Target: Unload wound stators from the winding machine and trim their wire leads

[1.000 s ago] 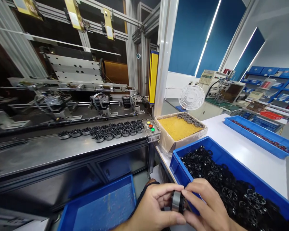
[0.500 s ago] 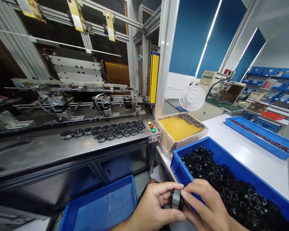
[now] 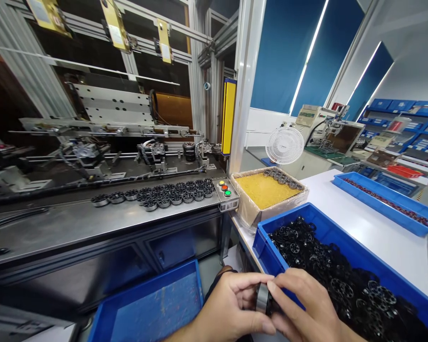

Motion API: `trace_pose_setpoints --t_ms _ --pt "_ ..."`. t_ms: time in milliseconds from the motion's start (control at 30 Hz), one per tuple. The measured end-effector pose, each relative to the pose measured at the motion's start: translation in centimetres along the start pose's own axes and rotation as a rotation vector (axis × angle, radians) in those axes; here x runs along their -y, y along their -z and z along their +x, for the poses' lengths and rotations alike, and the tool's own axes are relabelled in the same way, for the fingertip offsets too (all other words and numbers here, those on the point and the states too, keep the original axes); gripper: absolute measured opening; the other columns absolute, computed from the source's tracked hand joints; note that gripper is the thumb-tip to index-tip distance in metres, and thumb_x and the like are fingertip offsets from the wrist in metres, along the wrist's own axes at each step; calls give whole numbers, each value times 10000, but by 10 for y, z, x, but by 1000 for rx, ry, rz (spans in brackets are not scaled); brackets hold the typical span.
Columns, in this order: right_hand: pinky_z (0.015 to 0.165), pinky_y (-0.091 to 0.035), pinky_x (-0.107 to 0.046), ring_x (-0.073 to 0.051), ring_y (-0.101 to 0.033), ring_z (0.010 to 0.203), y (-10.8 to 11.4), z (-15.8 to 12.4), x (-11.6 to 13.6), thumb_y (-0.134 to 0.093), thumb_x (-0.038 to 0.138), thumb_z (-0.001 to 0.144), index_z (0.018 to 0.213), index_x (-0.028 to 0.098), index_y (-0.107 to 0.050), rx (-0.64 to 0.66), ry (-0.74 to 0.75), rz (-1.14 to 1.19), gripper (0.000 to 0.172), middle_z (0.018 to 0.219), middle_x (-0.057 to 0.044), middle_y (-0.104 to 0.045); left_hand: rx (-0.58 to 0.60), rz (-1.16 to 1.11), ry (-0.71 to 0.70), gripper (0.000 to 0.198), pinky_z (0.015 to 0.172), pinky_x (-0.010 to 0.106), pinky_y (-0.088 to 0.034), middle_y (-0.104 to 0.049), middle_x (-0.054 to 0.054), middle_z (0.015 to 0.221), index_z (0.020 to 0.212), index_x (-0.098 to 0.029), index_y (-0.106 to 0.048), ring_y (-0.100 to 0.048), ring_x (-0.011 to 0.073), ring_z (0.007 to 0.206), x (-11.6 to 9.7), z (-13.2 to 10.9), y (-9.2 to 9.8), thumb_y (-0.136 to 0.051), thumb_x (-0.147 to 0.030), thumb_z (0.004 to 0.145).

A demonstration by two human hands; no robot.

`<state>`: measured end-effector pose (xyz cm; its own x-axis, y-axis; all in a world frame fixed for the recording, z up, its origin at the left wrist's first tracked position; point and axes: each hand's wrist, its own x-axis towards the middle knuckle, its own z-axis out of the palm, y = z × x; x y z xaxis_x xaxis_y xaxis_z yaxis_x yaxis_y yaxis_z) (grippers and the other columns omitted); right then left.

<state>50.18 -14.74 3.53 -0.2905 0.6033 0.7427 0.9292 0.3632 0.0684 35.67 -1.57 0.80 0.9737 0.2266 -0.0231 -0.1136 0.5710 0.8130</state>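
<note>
Both my hands meet at the bottom centre around one small round part [image 3: 263, 299], grey-rimmed with a dark centre. My left hand [image 3: 228, 308] pinches it from the left with thumb and fingers closed. My right hand [image 3: 303, 308] presses on it from the right, fingers curled over it. They hover at the near corner of a blue bin [image 3: 262, 237] heaped with black ring-shaped plastic parts [image 3: 328, 266]. Rows of assembled round parts [image 3: 171, 194] sit on the steel machine ledge [image 3: 74, 223] to the left.
A cardboard box [image 3: 249, 213] with a yellow liner holds a few round parts at its back. An empty blue bin [image 3: 150, 308] lies low at the left. A button panel [image 3: 224, 187], a white fan [image 3: 284, 145] and another blue tray [image 3: 378, 199] stand farther off.
My hands and the part have sunk slightly lower in view; the fingers shift a little around the part. The grip stays the same.
</note>
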Motion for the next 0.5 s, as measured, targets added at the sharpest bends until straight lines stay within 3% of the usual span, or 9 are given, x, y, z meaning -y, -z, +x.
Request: trace_pose_setpoints --t_ms 133,233,333,400,500 --pt "762 -589 -370 -240 -621 919 -2 0 -1 -549 187 966 1202 61 -633 -19 -54 53 281 955 -151 -650 92 20 -68 556 828 242 -526 -749 31 905 1159 -178 -721 -701 160 856 -2 -1 -3 -896 -265 639" --pt "760 -604 -356 -243 -639 950 3 6 -2 -575 353 980 1273 113 -601 0 -194 169 380 1035 -155 -644 155 83 -133 582 1009 350 -467 -681 97 1231 1377 -228 -565 -644 238 1127 3 -4 1 -732 -370 838" --pt "816 -610 -305 -247 -683 986 7 7 -6 -574 429 972 1256 140 -627 25 -338 191 408 1117 -157 -657 240 169 -224 594 1114 437 -380 -521 131 1464 1464 -250 -448 -519 294 1320 17 -2 8 -616 -405 916" --pt "809 -611 -256 -232 -713 946 6 5 -11 -607 375 959 1192 173 -674 34 -361 180 315 1097 -127 -690 252 273 -256 630 1079 430 -425 -546 163 1433 1450 -208 -461 -542 316 1298 24 3 12 -605 -480 900" --pt "761 -620 -217 -221 -738 880 3 2 -19 -669 343 916 1144 218 -708 45 -348 195 264 1046 -84 -728 178 505 -283 700 989 381 -512 -627 183 1339 1412 -163 -512 -645 322 1164 20 9 13 -600 -579 856"
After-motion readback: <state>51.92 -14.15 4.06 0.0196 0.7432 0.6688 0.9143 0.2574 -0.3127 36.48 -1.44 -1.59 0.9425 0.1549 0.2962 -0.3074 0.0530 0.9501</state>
